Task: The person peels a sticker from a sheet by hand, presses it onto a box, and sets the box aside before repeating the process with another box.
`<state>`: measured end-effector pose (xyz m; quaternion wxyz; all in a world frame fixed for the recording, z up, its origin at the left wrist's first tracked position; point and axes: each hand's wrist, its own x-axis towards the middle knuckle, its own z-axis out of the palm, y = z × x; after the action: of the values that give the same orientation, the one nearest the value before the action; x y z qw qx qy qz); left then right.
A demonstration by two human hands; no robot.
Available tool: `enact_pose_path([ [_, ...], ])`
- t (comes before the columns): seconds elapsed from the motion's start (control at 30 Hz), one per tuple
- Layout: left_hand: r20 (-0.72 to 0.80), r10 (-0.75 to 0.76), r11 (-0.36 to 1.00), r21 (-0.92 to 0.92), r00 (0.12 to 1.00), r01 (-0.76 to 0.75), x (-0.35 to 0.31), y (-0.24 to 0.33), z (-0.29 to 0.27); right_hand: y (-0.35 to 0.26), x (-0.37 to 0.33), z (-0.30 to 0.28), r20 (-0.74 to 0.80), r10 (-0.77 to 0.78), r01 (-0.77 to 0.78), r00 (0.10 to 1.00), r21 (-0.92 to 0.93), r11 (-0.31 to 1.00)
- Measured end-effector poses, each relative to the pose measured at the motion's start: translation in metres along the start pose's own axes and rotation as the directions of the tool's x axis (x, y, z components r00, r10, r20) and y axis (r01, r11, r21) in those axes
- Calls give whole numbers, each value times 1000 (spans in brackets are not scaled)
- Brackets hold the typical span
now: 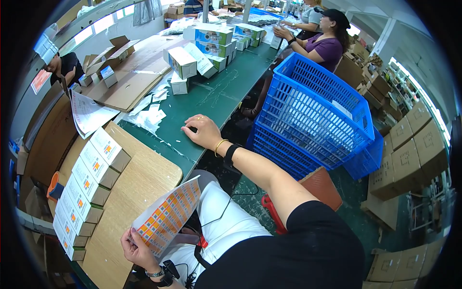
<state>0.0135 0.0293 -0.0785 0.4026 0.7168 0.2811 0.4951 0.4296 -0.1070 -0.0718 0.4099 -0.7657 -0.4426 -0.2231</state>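
Note:
My left hand pinches the lower left corner of a sheet of orange and white stickers. The sheet is tilted above my lap, beside the edge of a wooden board. On that board lies a row of several white boxes with orange and blue marks on top and green lower sides. My right hand rests at the green tabletop's near edge, its fingers curled under. Whatever is in those fingers, if anything, is hidden. Small white scraps lie beside them.
Torn white paper and flattened cardboard lie beyond the board. Stacked small boxes stand farther along the table. Blue plastic crates are piled at my right, near a person in purple. An orange tape roll sits far left.

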Motion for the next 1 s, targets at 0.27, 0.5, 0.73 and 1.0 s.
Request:
enact_pose_path([
  [0.27,12,-1,1000,2,1000,1,0,1,0,1,1,-2,-4,-13,13,1000,-7,1000],
  [0.5,9,-21,1000,-22,1000,21,0,-3,-1,-4,0,0,-24,3,-3,1000,22,1000],
  [0.73,31,-51,998,-43,998,52,0,-7,-3,-1,0,2,-20,-1,1,1000,21,1000],
  [1.0,30,-50,997,-62,998,52,-1,-2,-1,0,-1,1,-17,-16,16,1000,-4,1000],
])
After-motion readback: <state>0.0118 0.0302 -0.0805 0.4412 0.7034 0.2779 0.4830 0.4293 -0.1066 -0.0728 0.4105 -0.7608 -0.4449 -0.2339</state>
